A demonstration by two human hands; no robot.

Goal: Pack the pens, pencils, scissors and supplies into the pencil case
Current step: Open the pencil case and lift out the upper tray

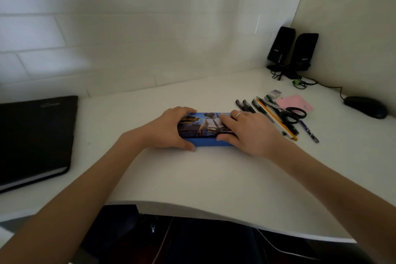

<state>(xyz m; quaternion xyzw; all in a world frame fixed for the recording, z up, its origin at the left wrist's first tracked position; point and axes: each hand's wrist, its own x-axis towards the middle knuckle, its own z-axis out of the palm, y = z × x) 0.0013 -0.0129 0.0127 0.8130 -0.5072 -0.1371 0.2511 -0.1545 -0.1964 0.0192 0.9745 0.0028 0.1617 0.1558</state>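
Both of my hands grip a closed blue pencil case (205,128) on the white desk (214,173): left hand (169,130) wrapped around its left end, right hand (246,133) over its right end. Just beside it to the right lie pens (246,106), a pencil (276,120) and black scissors (294,114).

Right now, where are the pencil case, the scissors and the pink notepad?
pencil case (203,124): head view, on its printed lid between the hands.
scissors (296,111): head view, on the black handle loops.
pink notepad (293,102): head view, on its bare pink top.
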